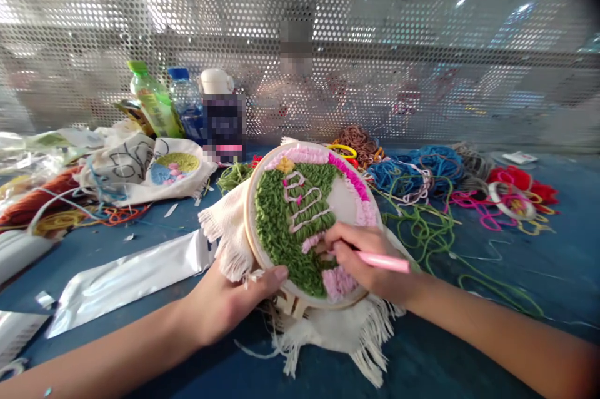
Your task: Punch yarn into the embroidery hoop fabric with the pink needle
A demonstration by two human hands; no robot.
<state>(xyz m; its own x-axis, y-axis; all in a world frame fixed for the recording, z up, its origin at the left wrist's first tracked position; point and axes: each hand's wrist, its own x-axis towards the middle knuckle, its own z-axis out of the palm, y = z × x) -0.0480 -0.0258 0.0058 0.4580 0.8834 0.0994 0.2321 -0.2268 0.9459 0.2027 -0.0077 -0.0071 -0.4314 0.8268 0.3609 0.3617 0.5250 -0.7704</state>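
1. Head view, containers: at the back left, against the perforated metal screen [117, 30], stand a green-capped bottle [157, 102] with green showing through its side and a blue-capped bottle [184, 102], whose contents I cannot make out. Beside them is a cream-lidded container [216, 82], its body blurred out. A flat silver pouch [134, 283] lies left of the left hand; whether it holds anything cannot be told.
2. Head view, where the work is: the round embroidery hoop [249, 217] is in the middle, above the blue table [445, 355], with fringed cream cloth [229, 230] stretched in it and spreading past its rim. Green loops [276, 236], pink bands and pale curving lines cover much of the face; a bare patch remains at the upper right.
3. Head view, direction: the hoop's face is tilted up toward the person, its clasp [288, 303] at the near edge. The long axis of the pink pen-like tool [384, 261] runs nearly level across the view, blunt end to the right, working end leftward at the hoop's lower middle; its tip is hidden by fingers.
4. Head view, hands: the left hand [229, 302] grips the lower-left rim, thumb on top, its other fingers hidden. The right hand [370, 275] pinches the tool, close against the stitched face.
5. Head view, right side: blue yarn [435, 164] and loose green yarn [431, 224] lie beyond the right hand.
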